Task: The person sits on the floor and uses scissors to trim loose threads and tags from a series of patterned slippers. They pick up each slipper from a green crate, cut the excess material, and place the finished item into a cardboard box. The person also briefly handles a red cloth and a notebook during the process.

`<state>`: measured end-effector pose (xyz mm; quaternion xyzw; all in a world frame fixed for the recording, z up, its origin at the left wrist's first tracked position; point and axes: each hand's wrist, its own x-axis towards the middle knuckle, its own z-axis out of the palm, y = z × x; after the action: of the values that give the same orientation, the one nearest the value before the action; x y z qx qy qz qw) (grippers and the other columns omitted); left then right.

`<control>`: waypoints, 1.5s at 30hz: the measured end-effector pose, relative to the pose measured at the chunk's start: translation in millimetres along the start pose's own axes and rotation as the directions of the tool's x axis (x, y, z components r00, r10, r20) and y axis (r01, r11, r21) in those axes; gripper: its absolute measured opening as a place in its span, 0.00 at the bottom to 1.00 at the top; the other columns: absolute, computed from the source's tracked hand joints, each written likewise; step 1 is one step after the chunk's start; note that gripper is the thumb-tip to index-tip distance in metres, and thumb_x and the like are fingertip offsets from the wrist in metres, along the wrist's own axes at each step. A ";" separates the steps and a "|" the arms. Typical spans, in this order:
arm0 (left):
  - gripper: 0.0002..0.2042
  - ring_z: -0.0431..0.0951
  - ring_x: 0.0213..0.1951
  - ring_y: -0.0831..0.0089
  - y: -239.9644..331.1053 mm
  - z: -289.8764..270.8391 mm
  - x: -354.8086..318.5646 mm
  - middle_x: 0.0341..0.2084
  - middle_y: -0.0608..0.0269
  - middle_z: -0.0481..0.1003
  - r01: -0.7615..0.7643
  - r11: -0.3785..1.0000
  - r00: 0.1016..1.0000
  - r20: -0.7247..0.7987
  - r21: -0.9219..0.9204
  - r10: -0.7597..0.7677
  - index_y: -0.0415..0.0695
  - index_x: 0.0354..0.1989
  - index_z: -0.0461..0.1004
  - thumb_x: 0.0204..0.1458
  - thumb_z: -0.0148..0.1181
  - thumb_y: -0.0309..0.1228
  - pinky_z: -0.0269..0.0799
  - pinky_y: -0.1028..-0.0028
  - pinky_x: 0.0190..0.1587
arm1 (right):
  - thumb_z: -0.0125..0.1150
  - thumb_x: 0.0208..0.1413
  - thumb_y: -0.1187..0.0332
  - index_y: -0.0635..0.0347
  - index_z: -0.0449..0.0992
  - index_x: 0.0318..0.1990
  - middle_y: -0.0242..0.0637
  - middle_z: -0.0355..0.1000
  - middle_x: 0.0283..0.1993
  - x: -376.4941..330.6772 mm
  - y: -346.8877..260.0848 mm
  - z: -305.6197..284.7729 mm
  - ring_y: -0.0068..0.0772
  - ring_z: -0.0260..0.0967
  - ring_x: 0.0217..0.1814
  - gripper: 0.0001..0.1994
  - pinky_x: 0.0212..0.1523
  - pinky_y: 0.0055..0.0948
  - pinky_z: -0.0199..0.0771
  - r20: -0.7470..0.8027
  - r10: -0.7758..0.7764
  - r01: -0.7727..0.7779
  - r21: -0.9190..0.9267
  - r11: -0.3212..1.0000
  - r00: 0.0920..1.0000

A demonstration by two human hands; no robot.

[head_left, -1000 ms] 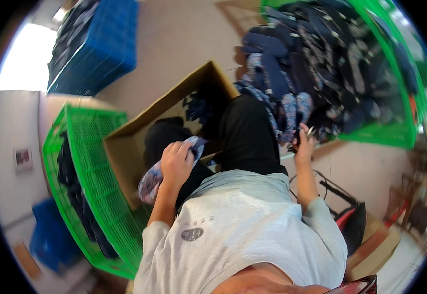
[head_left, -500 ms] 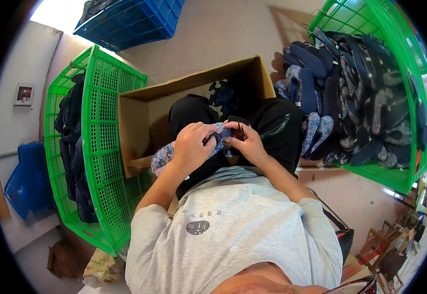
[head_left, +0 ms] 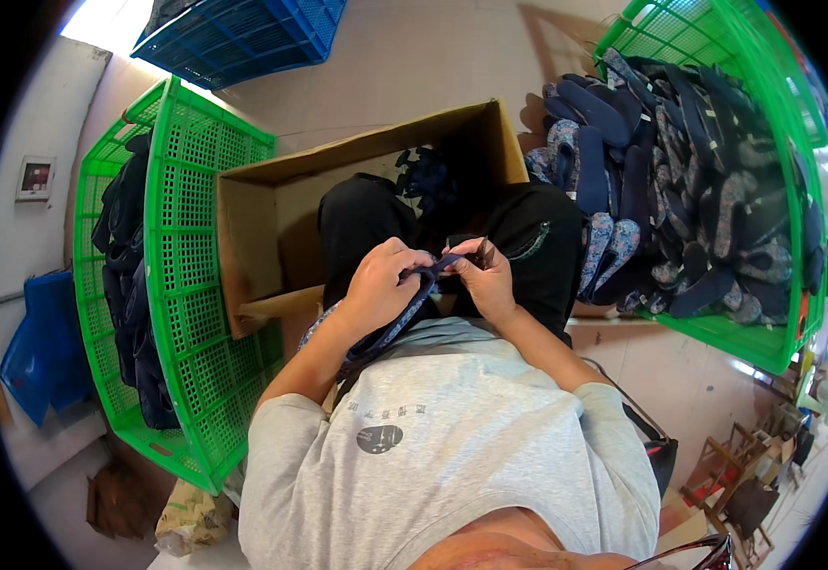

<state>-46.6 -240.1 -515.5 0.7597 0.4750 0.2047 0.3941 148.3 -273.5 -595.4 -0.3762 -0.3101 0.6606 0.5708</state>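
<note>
Over my lap, my left hand (head_left: 383,287) is closed round a slipper (head_left: 387,334) of navy and blue floral cloth. The slipper hangs down toward my shirt, partly hidden by the left hand and forearm. At its narrow dark edge, my right hand (head_left: 486,285) is closed, finger and thumb pinching near the cloth. Dark, small thread snips (head_left: 466,243) show among the right fingers; their blades are hard to make out. Both hands sit close together above my black trousers.
An open cardboard box (head_left: 366,142) with dark pieces inside stands round my knees. Green crates flank me: one (head_left: 207,285) with dark slippers at left, another (head_left: 773,347) heaped with navy and floral slippers at right. A blue crate (head_left: 243,43) stands at far left.
The slipper has been turned, so its dark navy side and edge show where the floral side faced up. My right hand has shifted slightly, and the snips now lie flatter in its fingers.
</note>
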 end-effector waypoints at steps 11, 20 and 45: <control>0.08 0.71 0.40 0.63 -3.2 -7.2 42.6 0.32 0.58 0.71 -0.033 0.997 0.930 0.363 -0.067 0.056 0.39 0.32 0.79 0.46 0.67 0.29 0.69 0.67 0.46 | 0.60 0.59 0.78 0.63 0.75 0.43 0.33 0.76 0.44 4.3 -2.6 -9.2 0.20 0.72 0.44 0.06 0.47 0.22 0.74 -0.057 0.025 -0.032 -0.134 0.991 0.998; 0.06 0.71 0.28 0.79 -14.1 2.1 53.6 0.25 0.68 0.74 0.499 0.773 0.830 0.472 -0.390 -0.297 0.40 0.28 0.79 0.52 0.67 0.30 0.66 0.77 0.34 | 0.53 0.66 0.69 0.59 0.72 0.55 0.36 0.76 0.43 7.0 -43.6 -30.0 0.16 0.70 0.31 0.12 0.20 0.15 0.61 -0.297 0.165 -0.183 -0.033 0.983 0.940; 0.06 0.73 0.26 0.76 -16.8 13.7 74.2 0.23 0.61 0.76 0.647 0.647 0.749 0.493 -0.404 -0.442 0.36 0.29 0.79 0.52 0.63 0.27 0.69 0.75 0.32 | 0.49 0.69 0.57 0.55 0.68 0.43 0.27 0.68 0.29 -14.3 -45.3 -2.0 0.12 0.51 0.22 0.11 0.22 0.14 0.52 0.118 0.576 -0.538 -0.249 0.805 0.809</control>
<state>-12.1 -176.2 -541.9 0.4534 0.5261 0.0632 0.7167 174.5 -280.5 -556.4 -0.4433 -0.3039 0.7964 0.2773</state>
